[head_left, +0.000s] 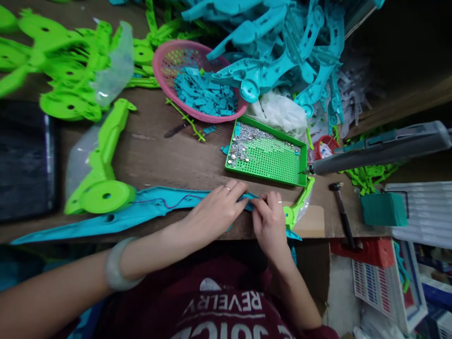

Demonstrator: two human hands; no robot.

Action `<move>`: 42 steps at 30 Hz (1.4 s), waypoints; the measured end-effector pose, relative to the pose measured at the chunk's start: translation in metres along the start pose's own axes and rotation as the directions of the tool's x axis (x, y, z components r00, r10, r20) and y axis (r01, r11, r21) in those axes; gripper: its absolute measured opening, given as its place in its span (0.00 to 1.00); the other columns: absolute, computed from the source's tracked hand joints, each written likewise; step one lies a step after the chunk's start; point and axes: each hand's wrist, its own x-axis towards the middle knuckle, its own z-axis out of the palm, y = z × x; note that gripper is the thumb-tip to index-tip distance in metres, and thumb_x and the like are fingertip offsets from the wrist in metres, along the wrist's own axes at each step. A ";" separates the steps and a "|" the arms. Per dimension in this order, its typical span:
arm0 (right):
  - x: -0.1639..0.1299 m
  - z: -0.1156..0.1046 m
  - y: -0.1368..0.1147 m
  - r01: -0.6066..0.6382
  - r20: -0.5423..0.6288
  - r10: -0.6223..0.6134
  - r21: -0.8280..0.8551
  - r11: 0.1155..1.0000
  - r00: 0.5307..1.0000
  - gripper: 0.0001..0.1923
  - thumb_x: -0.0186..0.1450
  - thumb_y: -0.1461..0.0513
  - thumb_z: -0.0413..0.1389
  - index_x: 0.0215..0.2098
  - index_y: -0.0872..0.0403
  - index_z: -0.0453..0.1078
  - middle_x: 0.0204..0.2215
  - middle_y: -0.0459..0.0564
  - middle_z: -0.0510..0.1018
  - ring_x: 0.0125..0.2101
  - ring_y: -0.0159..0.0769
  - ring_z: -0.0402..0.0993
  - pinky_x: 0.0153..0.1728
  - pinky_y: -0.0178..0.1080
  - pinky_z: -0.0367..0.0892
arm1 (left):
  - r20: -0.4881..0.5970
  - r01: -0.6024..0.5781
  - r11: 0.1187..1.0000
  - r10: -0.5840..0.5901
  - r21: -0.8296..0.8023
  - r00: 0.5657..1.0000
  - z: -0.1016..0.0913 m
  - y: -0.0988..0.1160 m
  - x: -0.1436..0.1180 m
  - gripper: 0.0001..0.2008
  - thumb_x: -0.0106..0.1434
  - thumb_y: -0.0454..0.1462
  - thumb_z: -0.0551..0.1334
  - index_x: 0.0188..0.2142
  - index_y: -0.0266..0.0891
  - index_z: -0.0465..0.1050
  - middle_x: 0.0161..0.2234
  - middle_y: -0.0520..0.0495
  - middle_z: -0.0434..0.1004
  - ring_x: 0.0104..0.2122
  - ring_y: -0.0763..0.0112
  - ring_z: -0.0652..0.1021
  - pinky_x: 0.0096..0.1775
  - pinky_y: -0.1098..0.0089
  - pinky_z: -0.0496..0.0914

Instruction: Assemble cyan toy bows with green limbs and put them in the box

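A long blue plastic frame part [123,221] lies along the front edge of the workbench, with a thin dark purple wire [176,201] running in its channel. Bent over the part near its right end, my left hand [221,205] has its fingers closed at the channel. Right beside it, my right hand [270,219] pinches at the same stretch of the part. Whether the wire is between my fingertips is hidden. A lime-green plastic part with a round disc [108,195] lies over the left portion of the blue one. Another green disc part [290,214] sits by my right hand.
Beyond my hands is a green perforated tray [265,176] of small screws and metal discs. A pink basket [201,115] holds blue pieces. Blue parts [282,56] and green parts [67,70] pile behind. A power screwdriver [381,148] hangs right, above a hammer [342,212].
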 end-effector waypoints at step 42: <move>-0.038 -0.020 0.030 0.177 -0.089 -0.177 -0.006 0.984 0.980 0.16 0.74 0.67 0.46 0.40 0.55 0.76 0.33 0.52 0.76 0.35 0.38 0.66 0.37 0.41 0.63 | 0.036 -0.354 0.935 0.353 0.025 0.935 -0.013 -0.008 0.026 0.14 0.73 0.30 0.50 0.42 0.38 0.75 0.34 0.45 0.74 0.33 0.63 0.73 0.34 0.65 0.69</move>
